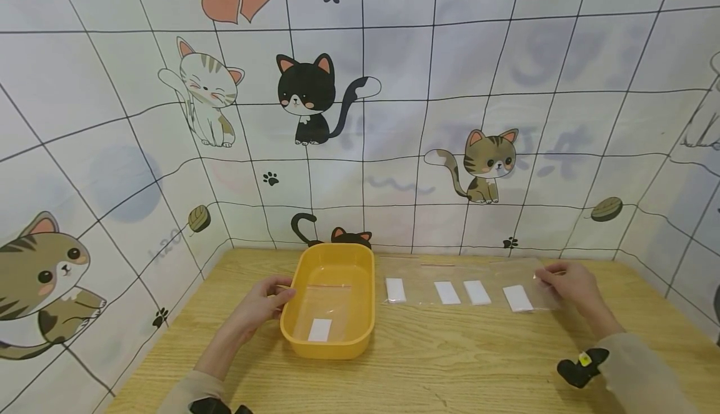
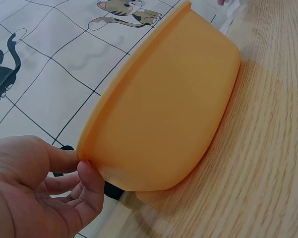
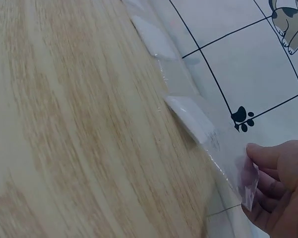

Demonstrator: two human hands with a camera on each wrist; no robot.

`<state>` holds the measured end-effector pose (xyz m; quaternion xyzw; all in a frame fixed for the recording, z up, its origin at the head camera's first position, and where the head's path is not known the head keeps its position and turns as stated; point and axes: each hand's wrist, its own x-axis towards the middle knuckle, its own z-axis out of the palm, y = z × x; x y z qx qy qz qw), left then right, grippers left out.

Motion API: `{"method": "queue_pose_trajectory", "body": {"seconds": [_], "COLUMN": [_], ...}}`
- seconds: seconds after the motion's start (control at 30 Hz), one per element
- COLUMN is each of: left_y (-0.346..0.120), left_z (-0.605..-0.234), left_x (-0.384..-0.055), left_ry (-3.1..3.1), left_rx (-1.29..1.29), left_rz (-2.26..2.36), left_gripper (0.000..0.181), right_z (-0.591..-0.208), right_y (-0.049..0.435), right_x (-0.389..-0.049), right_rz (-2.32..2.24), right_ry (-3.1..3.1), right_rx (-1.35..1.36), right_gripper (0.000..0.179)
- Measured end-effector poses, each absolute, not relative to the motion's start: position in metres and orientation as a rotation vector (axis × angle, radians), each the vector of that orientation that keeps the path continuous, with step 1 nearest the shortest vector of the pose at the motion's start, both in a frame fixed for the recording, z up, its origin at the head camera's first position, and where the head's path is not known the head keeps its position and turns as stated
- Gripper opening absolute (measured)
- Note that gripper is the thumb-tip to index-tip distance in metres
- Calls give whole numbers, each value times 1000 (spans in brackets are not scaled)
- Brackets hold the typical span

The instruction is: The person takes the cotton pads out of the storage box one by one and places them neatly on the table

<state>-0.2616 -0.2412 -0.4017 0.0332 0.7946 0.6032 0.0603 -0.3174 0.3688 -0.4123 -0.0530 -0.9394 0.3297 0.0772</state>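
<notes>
My left hand [image 1: 263,304] pinches the left rim of a yellow plastic basin [image 1: 367,314] standing on the table; in the left wrist view the thumb and fingers meet at its edge. Inside the basin lies a clear zip bag [image 1: 332,301] with a white card at its lower end. To the right, my right hand [image 1: 572,286] pinches the right edge of another clear plastic bag [image 1: 519,298], which also holds a white card. In the right wrist view this bag [image 3: 201,121] is partly lifted off the wood. More clear bags with white cards [image 1: 447,292] lie in a row between.
The wooden table [image 1: 450,364] runs back to a wall covering [image 1: 394,120] with a grid and cartoon cats. Black bands with dark devices [image 1: 582,367] sit at the wrists over light sleeves [image 1: 647,370].
</notes>
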Motion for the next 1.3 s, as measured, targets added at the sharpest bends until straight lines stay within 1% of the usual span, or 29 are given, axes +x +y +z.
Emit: {"method": "queue_pose_trajectory", "body": {"seconds": [0.3, 0.7, 0.97, 1.3], "left_y": [-241, -241, -240, -239], "left_z": [-402, -403, -401, -400], "left_x": [-262, -263, -262, -261], "left_ry": [2404, 2403, 2412, 2409], "left_rx": [105, 91, 83, 82], "left_rz": [1831, 1832, 1822, 1824], "left_gripper": [38, 38, 38, 37], "right_z": [-414, -424, -426, -425], "right_y": [364, 366, 364, 360], "right_x": [-316, -315, -316, -312], "right_rz": [929, 897, 892, 841], "right_ry": [-2819, -2838, -2833, -2818], "right_rx": [-271, -307, -391, -379], "right_gripper": [44, 43, 40, 42]}}
